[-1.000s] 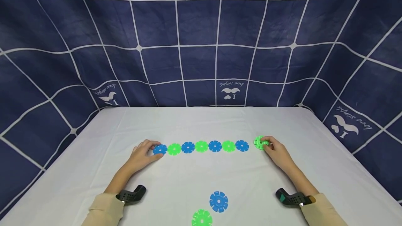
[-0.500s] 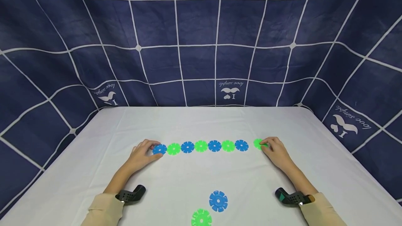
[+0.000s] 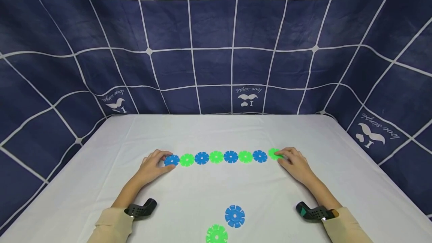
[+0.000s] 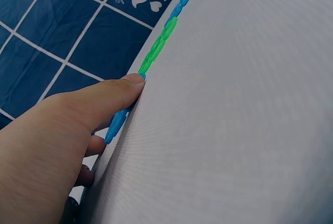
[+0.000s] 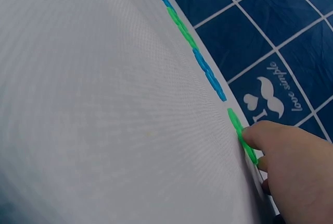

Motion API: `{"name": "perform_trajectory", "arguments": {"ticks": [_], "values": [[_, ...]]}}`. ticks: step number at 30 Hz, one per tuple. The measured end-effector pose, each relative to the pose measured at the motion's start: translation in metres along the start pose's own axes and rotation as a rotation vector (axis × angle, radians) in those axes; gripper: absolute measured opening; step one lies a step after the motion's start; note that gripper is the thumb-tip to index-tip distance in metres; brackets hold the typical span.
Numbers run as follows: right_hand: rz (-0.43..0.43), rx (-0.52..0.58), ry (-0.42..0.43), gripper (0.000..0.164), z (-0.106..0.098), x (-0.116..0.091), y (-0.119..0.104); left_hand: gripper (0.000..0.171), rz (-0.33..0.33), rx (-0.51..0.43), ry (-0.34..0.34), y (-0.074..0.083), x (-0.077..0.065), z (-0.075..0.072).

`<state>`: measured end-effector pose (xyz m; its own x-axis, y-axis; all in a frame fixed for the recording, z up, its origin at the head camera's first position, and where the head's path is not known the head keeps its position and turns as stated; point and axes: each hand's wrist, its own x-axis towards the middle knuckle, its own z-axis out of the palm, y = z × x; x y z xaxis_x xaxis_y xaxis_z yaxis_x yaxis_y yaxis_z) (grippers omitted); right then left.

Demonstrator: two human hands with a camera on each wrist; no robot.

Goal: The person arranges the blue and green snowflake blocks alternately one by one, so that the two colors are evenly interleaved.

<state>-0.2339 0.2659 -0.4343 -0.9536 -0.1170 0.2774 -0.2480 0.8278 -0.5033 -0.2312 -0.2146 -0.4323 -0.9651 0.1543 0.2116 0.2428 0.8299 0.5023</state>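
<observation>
In the head view, a row of flat, notched interlocking discs in alternating blue and green crosses the white table. My left hand holds the blue disc at the row's left end, thumb on its near edge and fingers round the far side. At the right end, thumb and fingers of my right hand pinch a green disc, partly covering it. Between that green one and the neighbouring blue disc a narrow gap shows, also seen in the right wrist view. The left-end disc touches the green disc beside it.
Nearer the front of the white-covered table lie another blue disc and a green disc, the latter cut by the frame's edge. A dark blue checked curtain rises behind the table and along both sides.
My right hand has changed its hold on the green disc, which now lies flat, and has slid it left, narrowing the gap to the row. The left hand stays put.
</observation>
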Motion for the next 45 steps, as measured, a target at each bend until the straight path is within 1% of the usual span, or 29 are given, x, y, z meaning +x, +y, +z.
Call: {"name": "perform_trajectory", "arguments": {"ticks": [7, 16, 22, 26, 30, 33, 35, 39, 45], "values": [[-0.030, 0.011, -0.005, 0.024, 0.002, 0.001, 0.002, 0.050, -0.002, 0.007, 0.005, 0.001, 0.000, 0.000], [-0.063, 0.011, -0.008, 0.024, 0.002, -0.001, 0.001, 0.050, 0.000, -0.010, -0.002, 0.000, 0.000, 0.000], [-0.049, 0.018, -0.008, 0.023, 0.003, 0.000, 0.002, 0.050, -0.003, -0.001, 0.000, 0.000, 0.000, 0.000], [-0.052, 0.071, 0.015, 0.022, 0.001, 0.000, 0.000, 0.050, -0.002, -0.002, 0.001, 0.000, -0.001, 0.000], [-0.092, 0.124, 0.081, 0.020, -0.002, 0.000, -0.006, 0.050, 0.000, -0.003, 0.001, 0.000, -0.001, 0.000], [-0.122, 0.144, 0.098, 0.019, -0.005, 0.001, -0.014, 0.050, 0.003, 0.002, 0.001, 0.000, -0.001, 0.000], [-0.140, 0.158, 0.081, 0.018, -0.006, 0.001, -0.021, 0.050, 0.003, 0.004, 0.004, 0.000, -0.001, 0.000], [-0.185, 0.222, -0.019, 0.018, -0.005, -0.001, -0.040, 0.049, -0.001, 0.000, 0.006, -0.001, -0.002, -0.001], [-0.270, 0.285, -0.186, 0.016, 0.005, -0.010, -0.067, 0.050, -0.001, -0.001, 0.003, 0.000, -0.001, 0.000]]}}
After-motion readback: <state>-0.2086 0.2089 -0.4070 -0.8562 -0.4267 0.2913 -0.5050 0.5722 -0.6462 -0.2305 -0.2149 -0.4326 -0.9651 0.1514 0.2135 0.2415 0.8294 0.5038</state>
